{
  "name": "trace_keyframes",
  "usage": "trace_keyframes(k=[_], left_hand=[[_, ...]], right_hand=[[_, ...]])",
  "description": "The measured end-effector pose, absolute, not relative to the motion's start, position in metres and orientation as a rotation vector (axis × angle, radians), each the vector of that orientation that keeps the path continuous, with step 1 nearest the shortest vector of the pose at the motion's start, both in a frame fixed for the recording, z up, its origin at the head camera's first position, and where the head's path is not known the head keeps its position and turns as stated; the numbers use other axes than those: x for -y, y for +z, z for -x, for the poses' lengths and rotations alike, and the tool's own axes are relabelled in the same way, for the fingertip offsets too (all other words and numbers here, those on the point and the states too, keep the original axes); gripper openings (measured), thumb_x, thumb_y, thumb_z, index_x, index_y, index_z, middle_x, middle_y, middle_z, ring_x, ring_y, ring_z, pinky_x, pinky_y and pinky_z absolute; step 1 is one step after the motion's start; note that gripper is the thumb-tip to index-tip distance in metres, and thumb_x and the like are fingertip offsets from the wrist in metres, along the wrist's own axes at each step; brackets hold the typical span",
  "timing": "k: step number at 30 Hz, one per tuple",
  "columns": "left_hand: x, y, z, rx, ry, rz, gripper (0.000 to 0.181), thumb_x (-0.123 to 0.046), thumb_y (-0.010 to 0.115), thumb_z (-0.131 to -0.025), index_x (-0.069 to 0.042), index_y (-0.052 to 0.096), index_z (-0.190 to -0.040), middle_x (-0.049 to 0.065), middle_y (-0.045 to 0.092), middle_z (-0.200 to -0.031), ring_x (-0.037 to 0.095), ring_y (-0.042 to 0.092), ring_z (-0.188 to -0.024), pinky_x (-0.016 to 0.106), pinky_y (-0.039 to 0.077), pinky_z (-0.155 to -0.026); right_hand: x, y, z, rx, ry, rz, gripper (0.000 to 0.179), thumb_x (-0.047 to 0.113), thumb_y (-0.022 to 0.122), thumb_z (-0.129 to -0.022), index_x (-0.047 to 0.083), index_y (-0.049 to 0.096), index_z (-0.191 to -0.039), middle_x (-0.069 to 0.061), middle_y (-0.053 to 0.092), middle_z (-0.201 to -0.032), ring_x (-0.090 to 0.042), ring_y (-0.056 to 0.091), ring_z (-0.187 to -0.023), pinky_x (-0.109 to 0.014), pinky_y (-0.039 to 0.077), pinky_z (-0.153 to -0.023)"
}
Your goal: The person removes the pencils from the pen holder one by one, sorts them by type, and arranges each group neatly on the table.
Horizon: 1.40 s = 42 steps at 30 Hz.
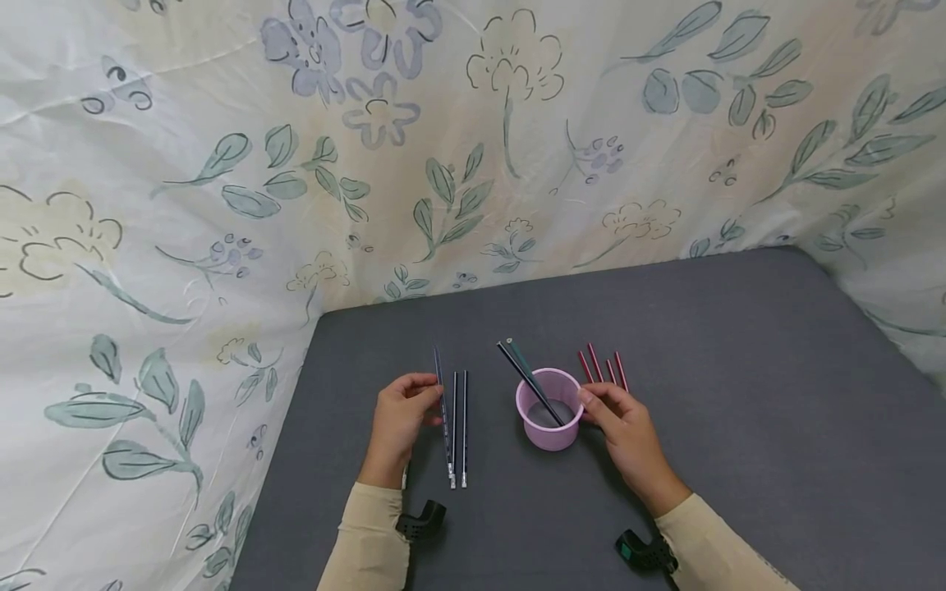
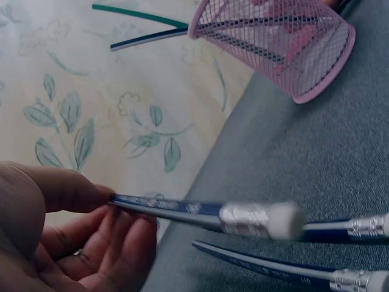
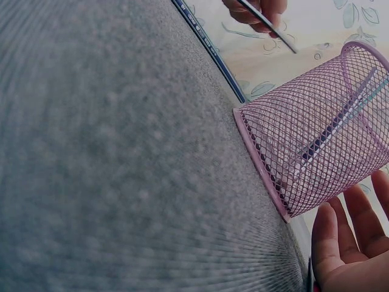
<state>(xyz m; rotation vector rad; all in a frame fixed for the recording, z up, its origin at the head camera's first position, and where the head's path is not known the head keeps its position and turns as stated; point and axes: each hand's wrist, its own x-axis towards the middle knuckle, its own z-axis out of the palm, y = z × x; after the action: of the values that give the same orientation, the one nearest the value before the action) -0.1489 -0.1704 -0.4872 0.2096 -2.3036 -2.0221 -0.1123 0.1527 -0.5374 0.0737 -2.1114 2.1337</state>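
My left hand [image 1: 399,417] pinches a dark blue pencil [image 2: 170,208] between thumb and fingers, its white eraser end toward the wrist camera. Beside it, two more dark blue pencils [image 1: 465,427] lie side by side on the table. A pink mesh pencil cup [image 1: 550,437] stands upright to the right of them. Inside it lean a dark pencil [image 2: 149,39] and a green pencil [image 2: 137,16]. At the cup's right side, my right hand [image 1: 624,427] holds the rim with thumb and fingers; the other fingers [image 3: 364,219] lie along the mesh, and the thumb is hidden in the right wrist view.
Several red pencils [image 1: 621,371] lie behind the right hand, partly covered by it. A grey cloth covers the table [image 1: 754,394]. Floral fabric [image 1: 510,197] hangs along the table's back and left edges. Black camera mounts [image 1: 421,520] sit on both wrists.
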Motion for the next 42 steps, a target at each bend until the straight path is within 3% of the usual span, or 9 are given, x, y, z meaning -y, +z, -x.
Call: trace_keyframes(k=[7,26,42], left_hand=[[0.170,-0.495,0.150,2.427,-1.960,-0.262,0.025,0.005,0.075,-0.096,0.014,0.070,-0.119,0.015,0.071,-0.094,0.020,0.065,-0.074,0.028,0.057,-0.052],[0.162,-0.507,0.152,2.603,-1.709,-0.361,0.021,0.005,0.074,-0.092,0.007,0.073,-0.113,0.011,0.072,-0.089,0.018,0.066,-0.065,0.033,0.059,-0.050],[0.162,-0.509,0.151,2.601,-1.745,-0.372,0.021,-0.002,0.077,-0.097,0.004,0.073,-0.117,0.012,0.074,-0.096,0.024,0.072,-0.075,0.037,0.062,-0.055]], right_hand=[[-0.154,-0.538,0.112,2.124,2.123,-0.077,0.027,0.020,0.068,-0.111,-0.004,0.073,-0.123,-0.021,0.070,-0.119,-0.021,0.067,-0.101,-0.025,0.057,-0.089],[-0.154,-0.536,0.111,2.130,2.140,-0.066,0.029,0.022,0.068,-0.111,-0.004,0.072,-0.124,-0.021,0.070,-0.121,-0.022,0.067,-0.103,-0.025,0.057,-0.090],[-0.153,-0.535,0.111,2.130,2.142,-0.057,0.030,0.022,0.068,-0.111,-0.005,0.072,-0.123,-0.021,0.069,-0.120,-0.021,0.066,-0.103,-0.025,0.057,-0.090]])
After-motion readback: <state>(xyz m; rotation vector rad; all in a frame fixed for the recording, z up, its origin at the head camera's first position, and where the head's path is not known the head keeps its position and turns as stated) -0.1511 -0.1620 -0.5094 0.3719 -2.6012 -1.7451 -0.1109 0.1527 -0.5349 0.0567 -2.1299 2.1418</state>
